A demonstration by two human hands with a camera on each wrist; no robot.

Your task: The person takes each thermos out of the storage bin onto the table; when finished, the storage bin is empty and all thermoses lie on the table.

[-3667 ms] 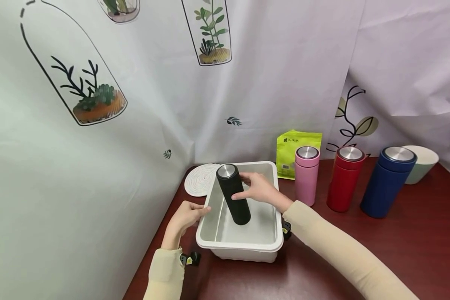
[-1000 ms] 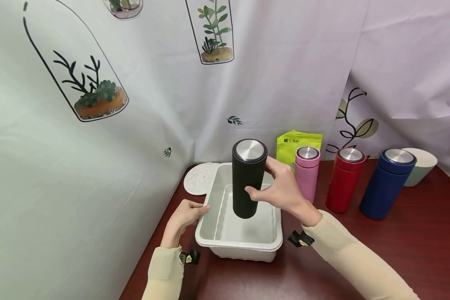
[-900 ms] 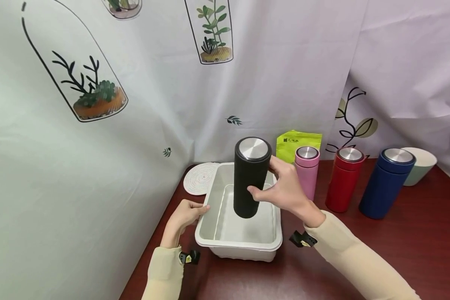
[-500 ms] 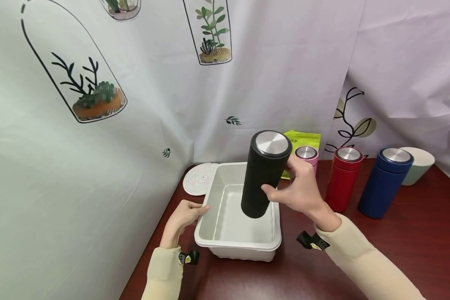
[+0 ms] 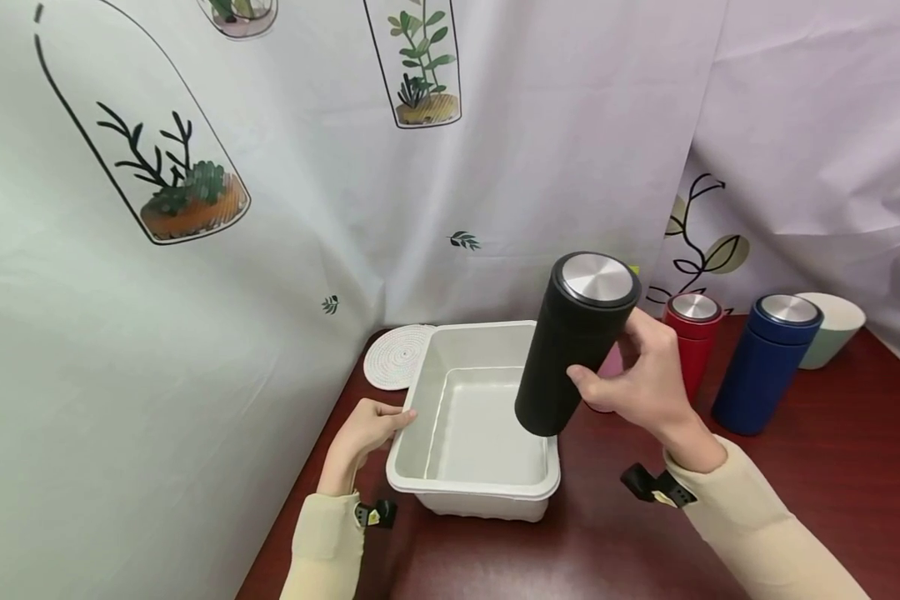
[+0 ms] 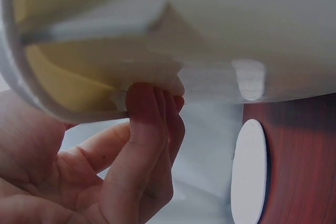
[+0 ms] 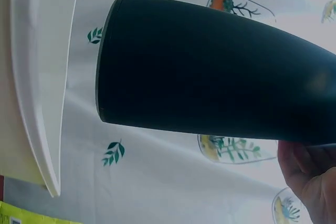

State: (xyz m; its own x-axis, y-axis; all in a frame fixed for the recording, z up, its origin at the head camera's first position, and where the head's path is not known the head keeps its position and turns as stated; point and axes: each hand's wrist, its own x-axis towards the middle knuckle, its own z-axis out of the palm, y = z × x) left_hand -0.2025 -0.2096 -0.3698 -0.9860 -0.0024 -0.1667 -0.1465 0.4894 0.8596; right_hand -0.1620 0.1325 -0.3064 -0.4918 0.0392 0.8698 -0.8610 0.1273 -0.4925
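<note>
My right hand [image 5: 648, 379] grips a black thermos [image 5: 562, 358] with a silver lid top, fingers behind it and thumb across its side. The thermos is raised and leans a little, its lid end to the right, over the right side of a white plastic basin [image 5: 472, 487]. Its bare base faces the basin rim in the right wrist view. My left hand [image 5: 366, 432] pinches the basin's left rim, thumb on top. From below, in the left wrist view, its fingers [image 6: 144, 140] press under the rim. The basin's inside holds nothing.
Right of the basin stand a red thermos [image 5: 694, 350] and a blue thermos [image 5: 765, 367], with a pale green cup [image 5: 828, 333] behind. A pink thermos [image 5: 612, 367] is mostly hidden by the black one. At the back left lies a round woven mat [image 5: 397, 358], close to the curtain [image 5: 307, 208].
The black thermos has come up out of the basin in my right hand and moved right, now tilted and covering most of the pink thermos and green packet. My left hand stays on the rim.
</note>
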